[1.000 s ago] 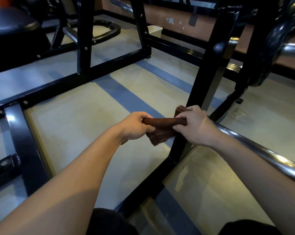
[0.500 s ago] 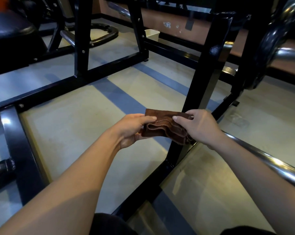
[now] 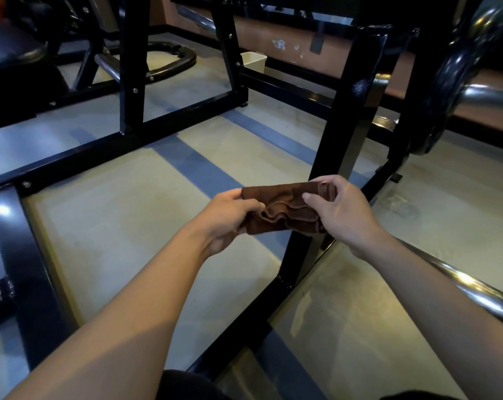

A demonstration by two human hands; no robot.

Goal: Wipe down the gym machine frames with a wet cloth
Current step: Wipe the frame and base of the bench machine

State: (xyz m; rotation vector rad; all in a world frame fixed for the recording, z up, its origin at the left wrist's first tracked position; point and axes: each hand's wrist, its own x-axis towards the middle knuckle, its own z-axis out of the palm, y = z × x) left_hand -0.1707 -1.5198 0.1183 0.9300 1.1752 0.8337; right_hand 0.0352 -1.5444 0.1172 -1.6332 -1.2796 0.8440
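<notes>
A folded brown cloth [image 3: 282,209] is held between both hands in front of me, above the floor. My left hand [image 3: 227,219] pinches its left end and my right hand [image 3: 342,212] grips its right end. Behind the cloth rises a black upright post [image 3: 348,111] of the gym machine frame, which meets a black base rail [image 3: 244,333] on the floor. The cloth does not touch the frame.
A chrome bar [image 3: 472,290] runs under my right forearm. Black floor rails [image 3: 33,272] lie at the left, with more frame posts [image 3: 131,67] beyond. A weight plate [image 3: 446,82] hangs at the upper right. A small white bin [image 3: 253,60] stands far back.
The cloth was a tight roll gripped close to the post; now it is spread wider and flatter between my hands, which have moved apart slightly. The view has shifted a little.
</notes>
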